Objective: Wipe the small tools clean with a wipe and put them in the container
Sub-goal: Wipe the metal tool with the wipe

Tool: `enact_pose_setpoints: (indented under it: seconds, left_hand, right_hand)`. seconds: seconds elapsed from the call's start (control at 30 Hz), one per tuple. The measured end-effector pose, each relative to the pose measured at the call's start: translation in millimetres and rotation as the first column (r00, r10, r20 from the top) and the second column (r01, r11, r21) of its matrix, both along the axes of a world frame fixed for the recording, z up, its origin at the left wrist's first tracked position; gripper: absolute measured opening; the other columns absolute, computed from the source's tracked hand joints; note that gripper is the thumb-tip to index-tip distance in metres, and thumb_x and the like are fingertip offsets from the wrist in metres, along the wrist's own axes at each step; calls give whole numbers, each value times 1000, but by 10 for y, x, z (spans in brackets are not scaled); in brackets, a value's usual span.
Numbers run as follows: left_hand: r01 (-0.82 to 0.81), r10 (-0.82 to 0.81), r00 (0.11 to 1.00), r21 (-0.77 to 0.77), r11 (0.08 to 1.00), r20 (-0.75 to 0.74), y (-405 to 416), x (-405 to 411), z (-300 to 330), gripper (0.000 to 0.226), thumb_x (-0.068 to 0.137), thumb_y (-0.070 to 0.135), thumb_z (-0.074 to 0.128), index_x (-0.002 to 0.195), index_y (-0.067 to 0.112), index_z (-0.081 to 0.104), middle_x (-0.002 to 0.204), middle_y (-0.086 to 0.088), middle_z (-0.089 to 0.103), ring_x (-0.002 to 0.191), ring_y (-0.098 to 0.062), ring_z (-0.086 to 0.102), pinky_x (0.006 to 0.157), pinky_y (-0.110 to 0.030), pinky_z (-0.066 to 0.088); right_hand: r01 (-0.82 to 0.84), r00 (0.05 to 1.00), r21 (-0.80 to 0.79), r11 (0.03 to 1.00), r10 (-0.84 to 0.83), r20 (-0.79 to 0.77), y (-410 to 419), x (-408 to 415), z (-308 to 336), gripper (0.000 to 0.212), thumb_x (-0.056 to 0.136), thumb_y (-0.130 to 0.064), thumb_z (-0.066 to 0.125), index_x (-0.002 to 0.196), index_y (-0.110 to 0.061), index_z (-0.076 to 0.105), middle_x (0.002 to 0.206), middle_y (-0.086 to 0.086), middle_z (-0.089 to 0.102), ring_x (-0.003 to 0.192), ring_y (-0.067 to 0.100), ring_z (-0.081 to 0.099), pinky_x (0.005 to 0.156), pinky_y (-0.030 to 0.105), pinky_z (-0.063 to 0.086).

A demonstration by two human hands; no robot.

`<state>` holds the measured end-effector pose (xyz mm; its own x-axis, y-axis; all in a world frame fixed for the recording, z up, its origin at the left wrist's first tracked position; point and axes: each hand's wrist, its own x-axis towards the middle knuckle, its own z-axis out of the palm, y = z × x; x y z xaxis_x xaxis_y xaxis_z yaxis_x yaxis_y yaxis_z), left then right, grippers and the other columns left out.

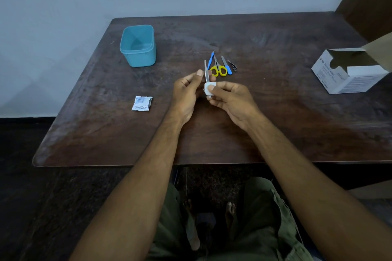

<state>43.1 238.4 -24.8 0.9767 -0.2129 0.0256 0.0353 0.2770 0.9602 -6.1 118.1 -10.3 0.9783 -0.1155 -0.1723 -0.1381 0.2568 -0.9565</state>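
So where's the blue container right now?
The container stands at the table's far left, well left of the scissors, beyond the wrapper.

Both forearms extended, left hand [186, 93] and right hand [231, 99] fingers curled, pinching.

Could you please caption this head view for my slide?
Left hand holds tweezers while right hand wipes them; blue container waits.

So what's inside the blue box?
The blue box looks empty; only its bare bottom shows. Its near wall hides the closest strip of the bottom, so something tiny there can't be ruled out.
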Motion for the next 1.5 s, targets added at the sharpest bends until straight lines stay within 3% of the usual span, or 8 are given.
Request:
enact_pose_setpoints:
  seconds: [0.17,0.37,0.53,0.67,0.83,0.93,1.07,1.5]
  left_hand:
    - [-12,2,997,124,992,79,-15,-5,-49,17,94,17,60,98,6,72,90,-9,73,85,-20,66,87,-44,51]
    - [-62,60,998,-40,997,-36,-5,-18,11,12,95,9,57,94,4,67,80,-3,73,74,-12,68,68,-23,55]
    - [-77,75,997,51,996,25,-52,-56,34,16,91,6,63,99,-7,63,71,-8,70,61,-12,66,58,-19,53]
    - [-49,43,997,114,992,62,-29,-75,38,12,91,5,63,99,-2,66,72,-9,71,61,-12,67,57,-19,52]
    - [-9,-3,997,155,988,76,-38,-99,51,2,89,3,64,90,3,66,71,-7,70,60,-10,67,59,-18,53]
    - [-3,-10,997,162,987,81,-28,-98,56,4,89,4,64,91,4,67,74,-9,71,63,-12,67,61,-20,54]
    - [-4,-11,996,157,988,90,-25,-93,63,6,89,4,64,92,2,69,75,-11,71,62,-11,66,60,-19,54]
    - [-30,32,999,286,958,0,-35,-167,57,13,93,5,60,102,1,68,80,-6,72,61,-6,69,63,-16,55]
  right_hand:
    - [113,993,-9,994,-113,25,44,-18,4,5,89,-9,67,88,-11,71,77,3,71,66,10,63,64,22,54]
    - [299,951,-279,913,-261,164,27,-37,25,5,88,-15,68,87,-18,72,73,-1,69,64,9,61,55,22,50]
    - [305,925,-306,902,-204,320,-39,13,267,14,85,-3,68,79,-16,71,63,-6,68,54,0,58,55,15,46]
    - [225,955,-452,863,-102,280,-27,123,320,8,81,-7,73,77,-14,71,67,12,71,52,20,64,59,32,55]
    - [300,950,-545,783,-191,248,-98,344,339,11,75,-15,78,76,-14,68,66,-4,68,55,3,62,58,22,51]
    - [268,961,-496,826,-190,203,-119,358,319,13,74,-13,80,75,-14,67,69,1,70,56,6,63,59,24,54]
    - [141,987,-417,898,-97,126,-89,241,292,5,83,-5,71,81,-2,69,53,1,64,38,7,55,42,15,43]
    - [217,976,-356,909,-199,88,-146,421,272,11,84,-22,73,75,-16,69,71,5,67,55,3,55,50,12,43]
